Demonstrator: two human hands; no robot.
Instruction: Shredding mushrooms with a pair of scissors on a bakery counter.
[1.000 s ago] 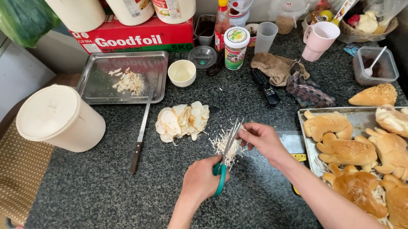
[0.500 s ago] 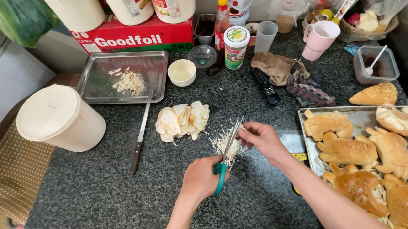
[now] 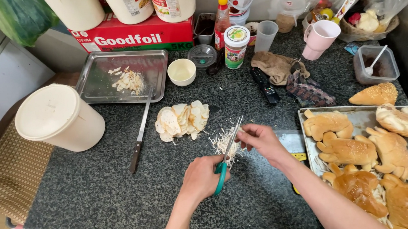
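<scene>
left hand (image 3: 202, 176) is closed round the teal handles of the scissors (image 3: 226, 152), near the front edge of the counter (image 3: 99, 193), about mid-width. blades angle up & away from the person, tips over a small heap of pale shreds (image 3: 222, 142) lying on the dark stone. right hand (image 3: 261, 141) sits just right of the blades, fingers pinched at the blade tips; whatever it's pinching is too small to tell, looks like a bit of the same pale stuff.

just behind the shreds: pile of pale round slices (image 3: 183, 120), mid-counter. left of that a knife (image 3: 139, 133) w/ dark handle, blade tip resting on the rim of a steel tray (image 3: 155, 67) that has a few pale scraps in it. white lidded bucket (image 3: 58, 117) at the left edge. small white bowl (image 3: 182, 72) beside the tray. right edge: baking sheet (image 3: 305, 122) full of browned shaped buns (image 3: 347, 150). back edge: red box (image 3: 134, 35), bottles, pink mug (image 3: 320, 37), black remote (image 3: 265, 85), crumpled cloth (image 3: 277, 66).
</scene>
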